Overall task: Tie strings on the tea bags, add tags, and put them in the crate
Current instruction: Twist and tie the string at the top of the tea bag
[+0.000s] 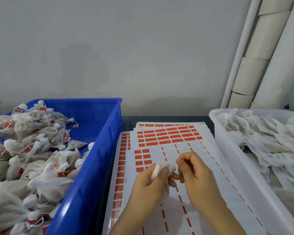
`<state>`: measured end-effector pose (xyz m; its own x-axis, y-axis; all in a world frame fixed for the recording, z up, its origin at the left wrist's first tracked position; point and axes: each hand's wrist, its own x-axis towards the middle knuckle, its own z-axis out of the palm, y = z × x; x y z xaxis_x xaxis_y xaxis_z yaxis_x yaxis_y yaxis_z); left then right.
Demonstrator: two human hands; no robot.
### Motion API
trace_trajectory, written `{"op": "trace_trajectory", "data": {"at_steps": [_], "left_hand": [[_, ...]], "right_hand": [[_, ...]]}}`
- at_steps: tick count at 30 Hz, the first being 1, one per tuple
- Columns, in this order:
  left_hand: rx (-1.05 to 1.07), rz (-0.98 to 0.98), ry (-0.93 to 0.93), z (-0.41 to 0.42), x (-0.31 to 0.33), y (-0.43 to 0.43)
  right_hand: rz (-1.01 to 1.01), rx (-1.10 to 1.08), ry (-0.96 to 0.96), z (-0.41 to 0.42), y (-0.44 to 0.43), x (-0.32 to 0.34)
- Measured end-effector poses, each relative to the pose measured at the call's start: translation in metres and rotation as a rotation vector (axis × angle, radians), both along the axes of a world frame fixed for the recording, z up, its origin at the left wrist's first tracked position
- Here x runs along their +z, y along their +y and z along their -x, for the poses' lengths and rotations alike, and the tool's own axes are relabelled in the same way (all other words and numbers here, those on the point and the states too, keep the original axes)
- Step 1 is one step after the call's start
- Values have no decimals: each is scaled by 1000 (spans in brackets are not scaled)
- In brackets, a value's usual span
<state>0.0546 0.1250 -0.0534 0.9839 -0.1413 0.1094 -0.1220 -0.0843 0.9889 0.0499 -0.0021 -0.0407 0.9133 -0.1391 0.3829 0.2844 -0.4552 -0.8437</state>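
Note:
My left hand grips a white mesh tea bag by its gathered top, held above the sticker sheets. My right hand is curled close to the bag's right end, its fingertips pinching at the bag or its string; the string itself is too thin to make out. Sheets of red tag stickers lie flat under both hands, many rows peeled bare. The blue crate on the left holds several tied tea bags with red tags.
A white tub on the right is full of untied, flat tea bags. White pipes run up the wall at the back right. A grey wall stands behind the table.

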Motion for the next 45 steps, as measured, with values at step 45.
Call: {"op": "trace_trajectory", "data": {"at_steps": [45], "left_hand": [[208, -452, -38, -9, -6, 8]], "right_hand": [[-312, -112, -28, 9, -6, 14]]}}
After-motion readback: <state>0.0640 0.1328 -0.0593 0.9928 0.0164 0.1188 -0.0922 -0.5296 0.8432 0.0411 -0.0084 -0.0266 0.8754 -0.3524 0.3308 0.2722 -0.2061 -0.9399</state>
